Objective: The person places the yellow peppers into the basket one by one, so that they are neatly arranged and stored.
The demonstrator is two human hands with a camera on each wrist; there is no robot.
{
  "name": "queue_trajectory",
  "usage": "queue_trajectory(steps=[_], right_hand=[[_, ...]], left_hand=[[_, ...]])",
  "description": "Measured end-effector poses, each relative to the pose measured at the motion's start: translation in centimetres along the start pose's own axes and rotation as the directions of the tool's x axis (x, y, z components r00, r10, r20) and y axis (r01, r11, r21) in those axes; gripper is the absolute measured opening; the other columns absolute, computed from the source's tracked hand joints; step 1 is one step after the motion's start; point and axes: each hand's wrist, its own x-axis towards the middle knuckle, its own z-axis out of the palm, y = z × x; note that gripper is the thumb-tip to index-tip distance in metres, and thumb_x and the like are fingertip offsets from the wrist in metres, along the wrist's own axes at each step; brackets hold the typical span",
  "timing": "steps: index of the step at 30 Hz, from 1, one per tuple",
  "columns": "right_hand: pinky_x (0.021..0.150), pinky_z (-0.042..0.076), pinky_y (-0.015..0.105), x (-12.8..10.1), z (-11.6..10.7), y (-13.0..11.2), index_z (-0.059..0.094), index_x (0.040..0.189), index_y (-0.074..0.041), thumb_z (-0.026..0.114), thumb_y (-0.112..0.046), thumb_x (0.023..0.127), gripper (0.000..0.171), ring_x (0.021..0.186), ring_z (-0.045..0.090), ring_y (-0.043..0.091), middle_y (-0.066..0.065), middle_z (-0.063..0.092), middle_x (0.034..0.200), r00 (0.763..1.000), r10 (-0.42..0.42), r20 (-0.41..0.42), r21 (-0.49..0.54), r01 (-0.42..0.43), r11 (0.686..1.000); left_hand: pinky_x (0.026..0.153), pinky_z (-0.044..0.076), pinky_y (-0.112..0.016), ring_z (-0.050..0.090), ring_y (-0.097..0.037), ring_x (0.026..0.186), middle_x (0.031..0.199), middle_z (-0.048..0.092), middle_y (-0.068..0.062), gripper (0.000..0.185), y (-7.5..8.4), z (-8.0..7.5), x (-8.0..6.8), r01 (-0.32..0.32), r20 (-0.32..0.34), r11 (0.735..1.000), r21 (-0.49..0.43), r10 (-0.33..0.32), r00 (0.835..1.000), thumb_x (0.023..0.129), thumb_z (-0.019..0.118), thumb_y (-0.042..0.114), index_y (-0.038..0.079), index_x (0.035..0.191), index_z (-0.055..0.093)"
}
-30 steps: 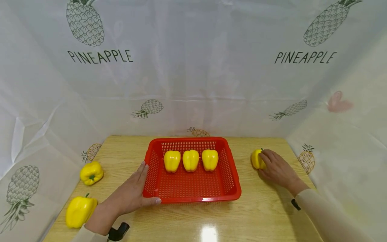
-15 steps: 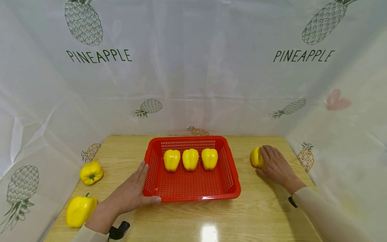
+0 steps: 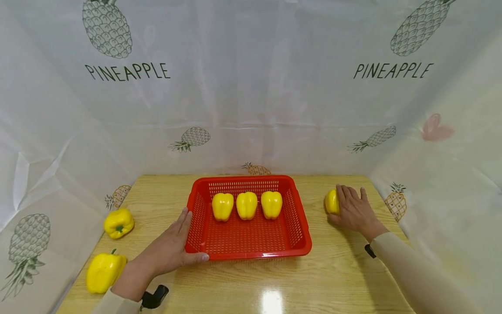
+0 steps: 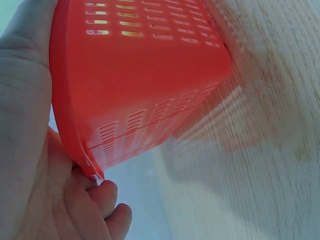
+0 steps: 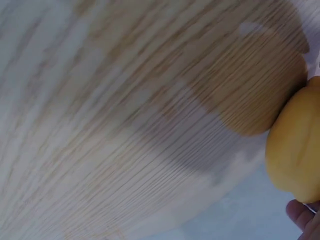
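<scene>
A red plastic basket [image 3: 251, 255] stands mid-table with three yellow bell peppers side by side inside: left [image 3: 222, 207], middle [image 3: 246, 205] and right [image 3: 271, 204]. My left hand [image 3: 166, 253] holds the basket's near left corner, thumb along the front rim and fingers along the left side. In the left wrist view some fingers [image 4: 105, 197] curl at the rim. To the right of the basket, my right hand [image 3: 354, 211] grips another yellow bell pepper [image 3: 331, 202] on the table, hiding its right side. That bell pepper [image 5: 297, 145] shows at the edge of the right wrist view, fingertips against it.
Two more yellow bell peppers lie at the table's left, one farther back [image 3: 119, 223] and one nearer [image 3: 105, 272], beside my left forearm. A pale pineapple-print sheet [image 3: 251, 87] encloses the wooden table [image 3: 235, 288] at the back and sides.
My right hand has turned and shifted slightly left, its fingers now farther round the far right side of the bell pepper. My left hand and the basket keep their places.
</scene>
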Motion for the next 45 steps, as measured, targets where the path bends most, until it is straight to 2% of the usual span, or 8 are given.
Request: queue_trajectory(steps=[3, 8, 12, 17, 21, 27, 39, 45], right_hand=[[0.111, 0.035, 0.076, 0.05, 0.03, -0.19, 0.03, 0.156, 0.013, 0.071, -0.055, 0.092, 0.103, 0.134, 0.049, 0.052, 0.035, 0.05, 0.148, 1.0, 0.003, -0.003, -0.007, -0.003, 1.0], [0.098, 0.051, 0.066, 0.05, 0.26, -0.33, 0.034, 0.15, 0.015, 0.074, -0.046, 0.091, 0.095, 0.122, 0.055, 0.052, 0.035, 0.054, 0.139, 0.998, -0.028, -0.053, -0.015, 0.027, 1.0], [0.09, 0.057, 0.06, 0.03, 0.52, -0.35, 0.036, 0.145, 0.015, 0.079, -0.043, 0.087, 0.092, 0.113, 0.057, 0.051, 0.035, 0.055, 0.131, 0.992, -0.07, -0.102, -0.031, 0.067, 0.997], [0.093, 0.058, 0.055, 0.1, 0.65, -0.36, 0.039, 0.136, 0.015, 0.082, -0.041, 0.084, 0.087, 0.106, 0.057, 0.049, 0.034, 0.055, 0.122, 0.982, -0.124, -0.141, -0.069, 0.115, 0.991], [0.092, 0.059, 0.055, 0.1, 0.59, -0.42, 0.038, 0.134, 0.013, 0.082, -0.039, 0.083, 0.085, 0.104, 0.058, 0.048, 0.033, 0.054, 0.121, 0.985, -0.11, -0.13, -0.035, 0.106, 0.994], [0.09, 0.06, 0.056, 0.17, 0.51, -0.38, 0.038, 0.14, 0.013, 0.086, -0.04, 0.081, 0.092, 0.105, 0.061, 0.048, 0.033, 0.056, 0.124, 0.987, -0.103, -0.126, -0.013, 0.102, 0.995], [0.082, 0.063, 0.051, 0.44, 0.17, -0.62, 0.042, 0.125, 0.01, 0.087, -0.039, 0.078, 0.081, 0.09, 0.057, 0.038, 0.026, 0.053, 0.106, 0.987, -0.105, -0.122, 0.019, 0.108, 0.994], [0.082, 0.06, 0.049, 0.63, 0.01, -0.55, 0.043, 0.119, 0.01, 0.086, -0.042, 0.078, 0.08, 0.085, 0.054, 0.037, 0.024, 0.052, 0.1, 0.981, -0.135, -0.141, -0.022, 0.134, 0.991]], left_hand=[[0.119, 0.037, -0.065, 0.027, -0.055, 0.155, 0.175, 0.004, -0.026, 0.138, -0.02, 0.01, 0.0, 0.004, 0.004, 1.0, -0.005, -0.003, 1.0, 0.081, 0.065, 0.086, -0.006, 0.167, 0.008], [0.119, 0.038, -0.065, 0.028, -0.055, 0.154, 0.175, 0.004, -0.027, 0.14, -0.15, 0.07, 0.06, -0.003, -0.003, 1.0, -0.001, 0.003, 1.0, 0.08, 0.063, 0.089, -0.006, 0.167, 0.008], [0.119, 0.038, -0.064, 0.029, -0.055, 0.154, 0.175, 0.004, -0.027, 0.139, -0.27, 0.15, 0.1, -0.009, -0.009, 1.0, 0.003, 0.009, 1.0, 0.08, 0.063, 0.088, -0.006, 0.166, 0.008], [0.119, 0.038, -0.065, 0.029, -0.055, 0.154, 0.175, 0.003, -0.027, 0.137, -0.31, 0.23, 0.14, -0.005, -0.006, 1.0, 0.003, 0.005, 1.0, 0.082, 0.066, 0.085, -0.006, 0.167, 0.008], [0.118, 0.039, -0.065, 0.03, -0.055, 0.153, 0.175, 0.003, -0.027, 0.137, -0.38, 0.3, 0.21, -0.004, -0.005, 1.0, 0.002, 0.004, 1.0, 0.082, 0.067, 0.083, -0.006, 0.167, 0.007], [0.118, 0.04, -0.064, 0.03, -0.055, 0.153, 0.175, 0.002, -0.026, 0.138, -0.51, 0.36, 0.31, 0.0, -0.003, 1.0, 0.002, 0.0, 1.0, 0.081, 0.066, 0.085, -0.006, 0.167, 0.006], [0.119, 0.038, -0.065, 0.028, -0.054, 0.154, 0.175, 0.002, -0.027, 0.137, -0.41, 0.3, 0.31, 0.002, 0.004, 1.0, -0.012, -0.002, 1.0, 0.082, 0.068, 0.083, -0.006, 0.167, 0.006], [0.119, 0.037, -0.066, 0.027, -0.055, 0.155, 0.175, 0.001, -0.028, 0.135, -0.46, 0.31, 0.28, -0.007, 0.0, 1.0, -0.015, 0.007, 1.0, 0.083, 0.069, 0.08, -0.006, 0.166, 0.006]])
